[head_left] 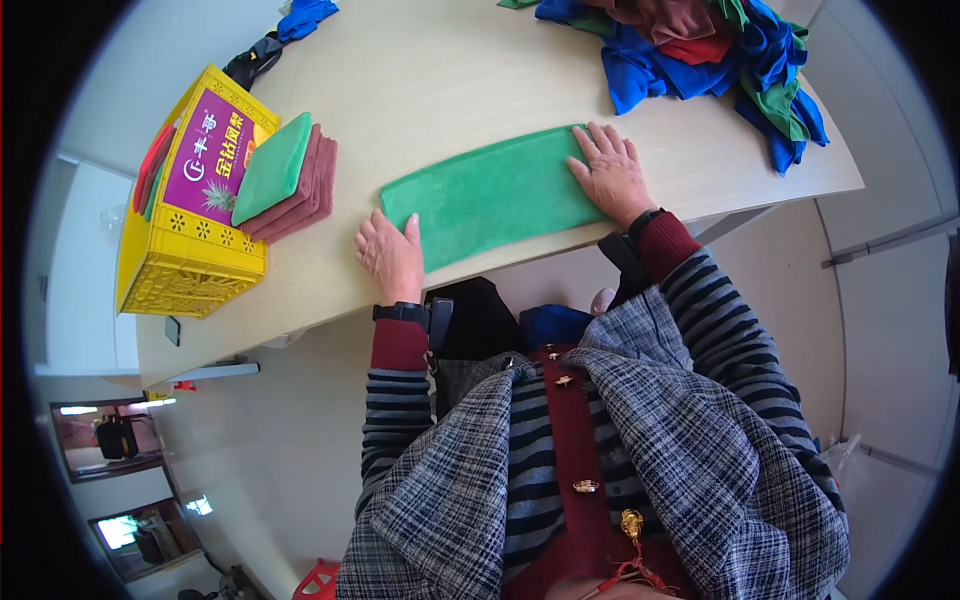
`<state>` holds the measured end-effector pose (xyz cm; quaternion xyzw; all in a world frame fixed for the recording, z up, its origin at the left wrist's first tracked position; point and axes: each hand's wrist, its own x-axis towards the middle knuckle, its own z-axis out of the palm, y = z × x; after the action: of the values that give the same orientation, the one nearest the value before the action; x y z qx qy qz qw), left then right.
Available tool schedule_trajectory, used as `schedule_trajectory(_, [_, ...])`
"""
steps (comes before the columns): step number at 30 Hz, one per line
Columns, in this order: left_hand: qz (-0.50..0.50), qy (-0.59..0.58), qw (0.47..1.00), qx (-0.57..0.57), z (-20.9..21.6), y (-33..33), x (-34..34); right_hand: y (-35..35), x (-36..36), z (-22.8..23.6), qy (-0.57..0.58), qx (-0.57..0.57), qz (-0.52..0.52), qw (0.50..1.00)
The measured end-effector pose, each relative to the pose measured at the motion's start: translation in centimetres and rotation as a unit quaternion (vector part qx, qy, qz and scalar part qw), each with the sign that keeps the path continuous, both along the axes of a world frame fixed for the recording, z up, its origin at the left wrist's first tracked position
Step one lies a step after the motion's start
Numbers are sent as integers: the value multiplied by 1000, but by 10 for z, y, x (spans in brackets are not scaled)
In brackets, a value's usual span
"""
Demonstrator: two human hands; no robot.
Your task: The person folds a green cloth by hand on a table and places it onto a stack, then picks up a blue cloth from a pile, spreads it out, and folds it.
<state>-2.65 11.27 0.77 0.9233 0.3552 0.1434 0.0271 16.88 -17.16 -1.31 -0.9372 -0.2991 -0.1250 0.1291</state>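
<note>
A green cloth (495, 195), folded into a long flat strip, lies across the table near its front edge. At its left end is my left hand (391, 256), fingers spread, the thumb by the cloth's edge. My right hand (612, 176) rests flat on the right end with its fingers apart. Neither hand grips anything. To the left stands a stack of folded cloths (300, 195), a green one in front and several brownish-red ones behind, leaning by the yellow crate.
A yellow plastic crate (190, 265) with a purple panel stands at the table's left, with folded cloths inside. A loose heap of blue, green and brown cloths (690, 60) lies at the far right. A dark and blue bundle (262, 55) sits far left; a phone-like object (173, 331) lies near the left corner.
</note>
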Motion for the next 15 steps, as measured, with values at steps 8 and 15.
schedule_trajectory(8, [-14,-13,994,-108,-3,24,3,46,-52,30,-65,-40,46,996])
schedule_trajectory(15, [-83,-232,768,-591,-13,60,-2,97,-75,20,22,-23,93,995])
